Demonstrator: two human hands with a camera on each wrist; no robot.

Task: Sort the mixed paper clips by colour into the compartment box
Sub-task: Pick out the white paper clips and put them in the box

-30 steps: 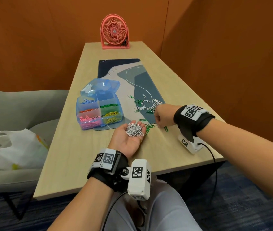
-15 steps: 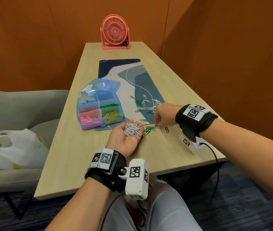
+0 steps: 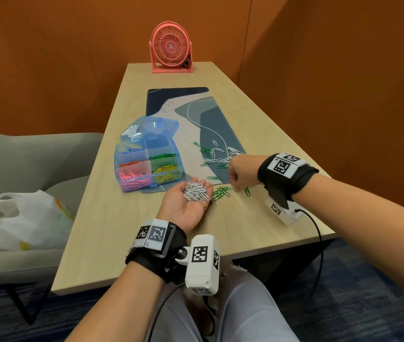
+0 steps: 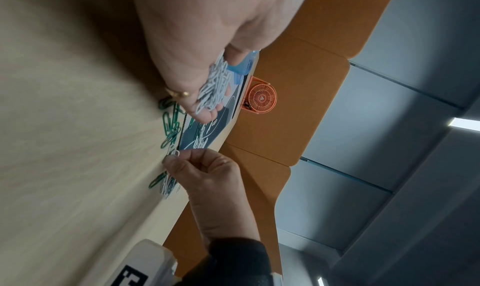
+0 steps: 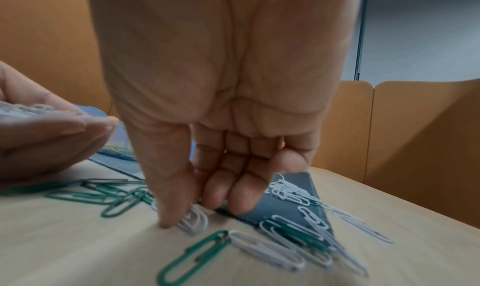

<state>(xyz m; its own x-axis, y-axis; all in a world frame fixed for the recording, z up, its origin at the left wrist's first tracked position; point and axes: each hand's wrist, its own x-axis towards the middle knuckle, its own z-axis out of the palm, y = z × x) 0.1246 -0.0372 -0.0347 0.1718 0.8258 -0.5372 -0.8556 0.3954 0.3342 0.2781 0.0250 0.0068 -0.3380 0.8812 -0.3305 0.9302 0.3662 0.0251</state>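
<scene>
white clips (image 3: 196, 191) lie heaped in our left hand (image 3: 186, 203), which we hold palm up and loosely cupped by the bench's (image 3: 112, 238) near edge, a tray for what we pick, we judge, so one trip to the box (image 3: 147, 164) serves many. our right hand (image 3: 241, 174) reaches down just beside it, thumb and fingers (image 5: 221, 191) pinching one white clip (image 5: 193, 218) off the wood, at the mat's (image 3: 183, 112) near right corner. that clip lies nearly flat, long axis running away from us. green clips (image 3: 220, 193) stay scattered around it, pointing every way, and more white and green lie mixed further along the mat. the box stands open at the mat's near left corner, its colours already parted; its far right cell looks free for white.
</scene>
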